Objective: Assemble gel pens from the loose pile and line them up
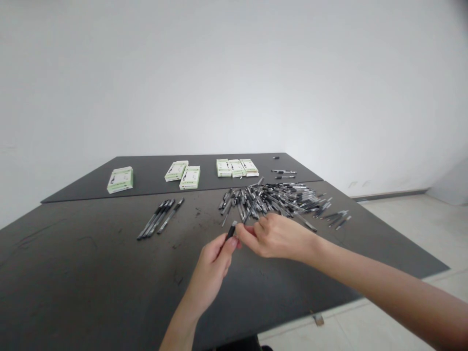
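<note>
My left hand (215,261) is closed around a pen barrel (231,230) with a black grip and a clear end pointing up and away. My right hand (268,235) is pinched shut just to the right, its fingertips touching or nearly touching the left thumb. From its fingers a slim dark stick (252,208), which looks like a pen refill, slants up over the pen pile. Beyond the right hand lies a large loose pile of black and clear pens (281,197). A small row of pens (157,219) lies side by side left of the hands.
Green and white boxes stand along the back: a stack (120,179) at left, a group (190,177) in the middle, another group (237,168) farther right. Loose pens (284,171) and a small black piece (276,157) lie behind the pile. Several refills (338,217) are at right on the dark table (91,282).
</note>
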`<state>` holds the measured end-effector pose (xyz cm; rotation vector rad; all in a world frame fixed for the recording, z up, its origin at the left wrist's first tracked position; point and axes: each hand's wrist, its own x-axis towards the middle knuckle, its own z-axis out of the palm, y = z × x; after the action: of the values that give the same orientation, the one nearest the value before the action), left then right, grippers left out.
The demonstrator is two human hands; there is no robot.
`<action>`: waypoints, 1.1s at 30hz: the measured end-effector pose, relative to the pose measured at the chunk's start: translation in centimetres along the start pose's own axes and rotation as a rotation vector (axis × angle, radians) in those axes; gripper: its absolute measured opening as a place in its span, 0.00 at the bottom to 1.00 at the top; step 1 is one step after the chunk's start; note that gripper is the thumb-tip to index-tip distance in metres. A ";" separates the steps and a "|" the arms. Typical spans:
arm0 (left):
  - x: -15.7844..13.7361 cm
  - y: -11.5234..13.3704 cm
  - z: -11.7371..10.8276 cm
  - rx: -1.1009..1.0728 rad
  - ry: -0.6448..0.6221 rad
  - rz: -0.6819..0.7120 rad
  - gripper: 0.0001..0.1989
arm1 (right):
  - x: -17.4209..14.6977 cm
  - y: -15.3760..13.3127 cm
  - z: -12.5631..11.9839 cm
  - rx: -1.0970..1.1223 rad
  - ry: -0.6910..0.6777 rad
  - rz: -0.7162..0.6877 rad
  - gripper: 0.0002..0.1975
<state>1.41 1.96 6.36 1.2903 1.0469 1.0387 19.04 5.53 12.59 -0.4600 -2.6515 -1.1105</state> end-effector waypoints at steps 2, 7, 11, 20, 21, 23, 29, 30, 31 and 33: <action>0.1 -0.4 0.1 0.045 0.044 0.033 0.17 | -0.6 0.0 0.6 0.136 0.123 0.123 0.09; 0.5 -1.6 0.2 0.174 0.118 0.119 0.16 | -2.4 -1.8 2.9 0.997 0.267 0.991 0.14; 0.5 -1.9 0.6 0.271 0.122 0.172 0.15 | -2.3 -3.5 4.1 1.558 0.168 1.160 0.17; 0.2 -1.4 1.2 0.385 0.100 0.248 0.15 | 0.2 -4.1 2.5 1.542 0.335 1.135 0.13; 0.2 -1.5 1.2 0.391 0.102 0.250 0.15 | 0.3 -3.9 2.3 1.506 0.376 1.134 0.13; 0.1 -1.6 1.3 0.402 0.103 0.253 0.15 | 0.5 -3.4 1.9 1.428 0.492 1.146 0.13; 0.0 -2.0 1.5 0.422 0.083 0.279 0.14 | 1.6 -2.2 0.7 1.259 0.718 1.132 0.13; 0.0 -2.0 1.5 0.423 0.084 0.284 0.14 | 1.7 -2.3 0.6 1.243 0.712 1.112 0.13; -0.1 -2.1 1.5 0.422 0.086 0.288 0.14 | 1.8 -2.4 0.6 1.228 0.705 1.095 0.12; -0.1 -2.2 1.4 0.417 0.088 0.294 0.13 | 1.9 -2.8 0.7 1.204 0.698 1.084 0.12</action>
<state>2.77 1.52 4.19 1.7906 1.2073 1.1413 16.20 4.55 10.95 -0.8135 -1.5341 0.5599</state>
